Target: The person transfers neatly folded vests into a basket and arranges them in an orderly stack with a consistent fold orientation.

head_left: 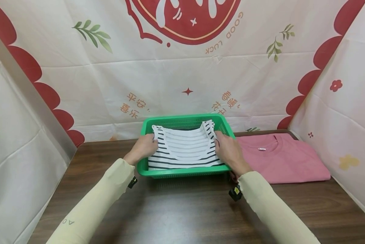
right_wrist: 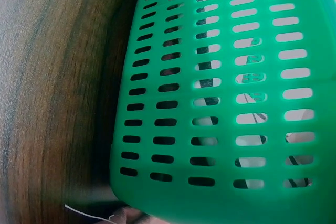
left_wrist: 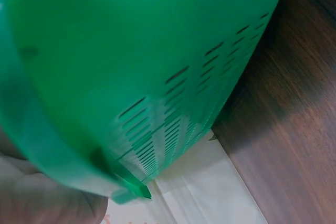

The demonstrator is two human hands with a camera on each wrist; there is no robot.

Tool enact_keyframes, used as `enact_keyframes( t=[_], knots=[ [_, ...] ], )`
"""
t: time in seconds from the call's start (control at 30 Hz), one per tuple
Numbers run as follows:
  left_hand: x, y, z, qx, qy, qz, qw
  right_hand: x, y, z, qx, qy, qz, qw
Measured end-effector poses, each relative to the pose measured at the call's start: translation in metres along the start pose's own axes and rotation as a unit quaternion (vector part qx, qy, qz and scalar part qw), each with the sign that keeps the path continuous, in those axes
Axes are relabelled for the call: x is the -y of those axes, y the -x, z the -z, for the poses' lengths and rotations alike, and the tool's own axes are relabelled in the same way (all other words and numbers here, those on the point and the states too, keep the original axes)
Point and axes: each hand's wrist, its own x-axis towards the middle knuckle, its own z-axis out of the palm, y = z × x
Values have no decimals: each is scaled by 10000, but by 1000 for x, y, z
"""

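A white shirt with black stripes lies folded inside a green basket, its round neckline facing up. My left hand reaches over the basket's left rim and grips the shirt's edge near one shoulder. At the other shoulder, my right hand grips the shirt over the right rim. The left wrist view has the basket's solid and slotted side up close, with part of the left hand at the lower left. Slots in the basket wall fill the right wrist view. Both hands' fingertips are partly hidden.
A folded pink T-shirt lies on the brown wooden table, right beside the basket. Behind the table hangs a white printed cloth, close to the basket's far side. More cloth walls the left and right sides.
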Motion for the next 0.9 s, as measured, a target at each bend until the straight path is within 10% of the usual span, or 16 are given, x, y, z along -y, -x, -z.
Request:
enact_keyframes(
  t=[0.9],
  knots=[
    [5,-1,-1,-298,-198,-229,9991,2,-1,1,61,-66,-100,9999]
  ],
)
